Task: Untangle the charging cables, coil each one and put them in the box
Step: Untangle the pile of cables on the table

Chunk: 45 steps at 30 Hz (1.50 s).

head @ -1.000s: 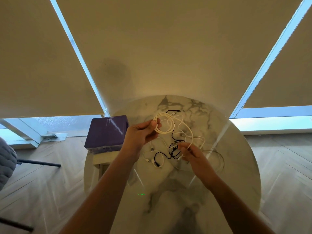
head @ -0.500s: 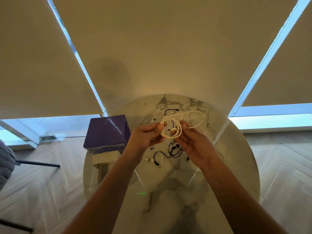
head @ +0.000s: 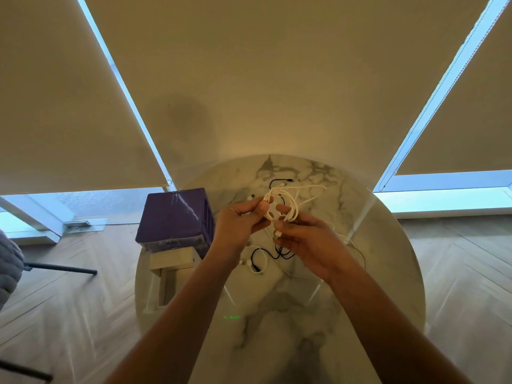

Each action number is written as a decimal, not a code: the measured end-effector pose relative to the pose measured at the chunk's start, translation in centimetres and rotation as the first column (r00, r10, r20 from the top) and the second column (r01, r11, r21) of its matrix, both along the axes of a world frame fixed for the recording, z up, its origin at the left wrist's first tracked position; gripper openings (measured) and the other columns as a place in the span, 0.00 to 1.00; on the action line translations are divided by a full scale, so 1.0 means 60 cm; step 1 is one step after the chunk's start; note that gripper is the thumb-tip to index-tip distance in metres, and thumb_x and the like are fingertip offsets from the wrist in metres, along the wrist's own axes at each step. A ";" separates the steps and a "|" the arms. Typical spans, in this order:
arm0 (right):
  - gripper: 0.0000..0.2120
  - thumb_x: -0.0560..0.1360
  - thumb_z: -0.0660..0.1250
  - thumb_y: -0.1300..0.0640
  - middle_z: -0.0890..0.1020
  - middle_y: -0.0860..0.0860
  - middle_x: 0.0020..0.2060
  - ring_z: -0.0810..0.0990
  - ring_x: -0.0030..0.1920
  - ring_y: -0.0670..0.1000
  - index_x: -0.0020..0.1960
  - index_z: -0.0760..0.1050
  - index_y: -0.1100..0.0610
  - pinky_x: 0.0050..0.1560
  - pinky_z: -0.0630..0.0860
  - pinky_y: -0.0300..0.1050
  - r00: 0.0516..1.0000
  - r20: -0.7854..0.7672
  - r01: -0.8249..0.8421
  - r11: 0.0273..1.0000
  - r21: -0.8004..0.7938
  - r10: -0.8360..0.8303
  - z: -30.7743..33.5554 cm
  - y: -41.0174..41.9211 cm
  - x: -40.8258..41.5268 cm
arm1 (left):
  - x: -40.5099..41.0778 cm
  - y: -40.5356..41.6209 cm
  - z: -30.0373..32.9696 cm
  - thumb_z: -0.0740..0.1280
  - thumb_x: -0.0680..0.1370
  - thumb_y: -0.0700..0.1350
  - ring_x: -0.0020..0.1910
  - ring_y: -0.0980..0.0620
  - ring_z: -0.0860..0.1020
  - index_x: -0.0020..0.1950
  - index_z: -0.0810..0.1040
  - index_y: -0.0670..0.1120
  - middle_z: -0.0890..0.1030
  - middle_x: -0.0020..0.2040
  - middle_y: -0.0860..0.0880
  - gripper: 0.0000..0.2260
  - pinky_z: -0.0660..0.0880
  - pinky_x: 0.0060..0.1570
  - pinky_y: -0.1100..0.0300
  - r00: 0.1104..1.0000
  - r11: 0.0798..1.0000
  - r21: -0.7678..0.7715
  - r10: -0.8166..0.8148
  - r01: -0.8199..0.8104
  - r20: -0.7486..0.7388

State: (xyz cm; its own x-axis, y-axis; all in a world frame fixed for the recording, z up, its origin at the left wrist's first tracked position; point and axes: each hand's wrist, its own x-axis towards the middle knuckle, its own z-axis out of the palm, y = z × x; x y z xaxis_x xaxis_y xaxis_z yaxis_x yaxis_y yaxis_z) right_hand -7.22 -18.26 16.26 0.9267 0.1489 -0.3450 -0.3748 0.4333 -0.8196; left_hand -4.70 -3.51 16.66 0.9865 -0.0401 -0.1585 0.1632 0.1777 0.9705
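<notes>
Coiling between both hands, above the table: white cable (head: 279,206), gathered into several loose loops, one longer loop trailing out beyond the right hand (head: 307,242). Pinched at its near-left edge by thumb and fingertips of the left hand (head: 239,223), fingers curled round the bundle. Gripped lower down by the right hand, thumb raised against the loops, a white plug (head: 278,234) poking out by the fingers. Lying flat beneath and just behind the hands: black cable (head: 273,252) tangled with another white cable (head: 256,266), one black end (head: 279,182) curving out past the coil on the far side. Underneath all of it, round marble table (head: 374,273). Just left of the left hand, at the table's edge, purple box (head: 173,217), closed on top, slatted along its side; hard to tell whether resting on the table or beside it. Farther out, pale roller blinds (head: 249,79) and herringbone wood floor (head: 69,314).
</notes>
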 end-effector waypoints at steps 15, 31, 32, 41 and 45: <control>0.12 0.67 0.73 0.69 0.79 0.48 0.32 0.77 0.34 0.48 0.38 0.75 0.54 0.40 0.79 0.48 0.977 -0.061 -0.172 0.579 -0.797 0.207 -0.108 -0.014 -0.020 | 0.034 0.012 0.021 0.66 0.78 0.37 0.45 0.52 0.80 0.60 0.78 0.39 0.83 0.48 0.47 0.11 0.79 0.52 0.58 0.984 0.977 -0.118 0.177 -0.176 -0.007; 0.10 0.74 0.70 0.47 0.84 0.53 0.40 0.77 0.33 0.43 0.45 0.82 0.54 0.39 0.72 0.39 0.975 0.218 0.119 0.727 -0.676 0.043 0.010 0.005 0.023 | 0.019 0.003 0.013 0.65 0.78 0.38 0.43 0.59 0.82 0.61 0.78 0.40 0.83 0.47 0.45 0.12 0.78 0.45 0.68 0.995 0.998 -0.012 0.066 -0.066 0.070; 0.09 0.74 0.70 0.49 0.84 0.55 0.39 0.74 0.30 0.43 0.43 0.82 0.55 0.36 0.72 0.41 0.976 0.218 0.128 0.739 -0.661 0.026 0.009 0.004 0.023 | 0.018 0.002 0.013 0.65 0.78 0.38 0.43 0.59 0.82 0.61 0.78 0.41 0.83 0.47 0.44 0.12 0.78 0.45 0.68 0.995 0.998 -0.013 0.069 -0.068 0.073; 0.07 0.77 0.67 0.59 0.79 0.49 0.39 0.75 0.32 0.48 0.54 0.80 0.52 0.37 0.75 0.45 0.951 0.303 0.183 0.669 -0.720 0.065 -0.020 -0.007 0.024 | 0.020 0.001 0.015 0.65 0.78 0.38 0.44 0.56 0.81 0.61 0.78 0.42 0.82 0.45 0.45 0.11 0.79 0.46 0.67 0.997 0.997 -0.043 0.058 -0.056 0.042; 0.10 0.78 0.66 0.60 0.75 0.49 0.40 0.74 0.34 0.49 0.58 0.81 0.54 0.37 0.73 0.38 0.905 0.426 0.335 0.630 -0.701 -0.007 -0.011 -0.014 0.026 | 0.025 0.009 0.016 0.65 0.78 0.39 0.40 0.58 0.82 0.58 0.79 0.39 0.82 0.44 0.46 0.10 0.79 0.44 0.67 0.999 0.999 -0.013 -0.034 0.034 -0.028</control>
State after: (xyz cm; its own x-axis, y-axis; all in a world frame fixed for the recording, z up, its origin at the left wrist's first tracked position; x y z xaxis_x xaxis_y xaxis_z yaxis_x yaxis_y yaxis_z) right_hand -5.64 -19.12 15.59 0.9790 -0.1812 0.0929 0.0216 -0.3611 -0.9323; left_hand -3.19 -2.96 17.59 0.9797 -0.0760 -0.1853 0.1964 0.1839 0.9631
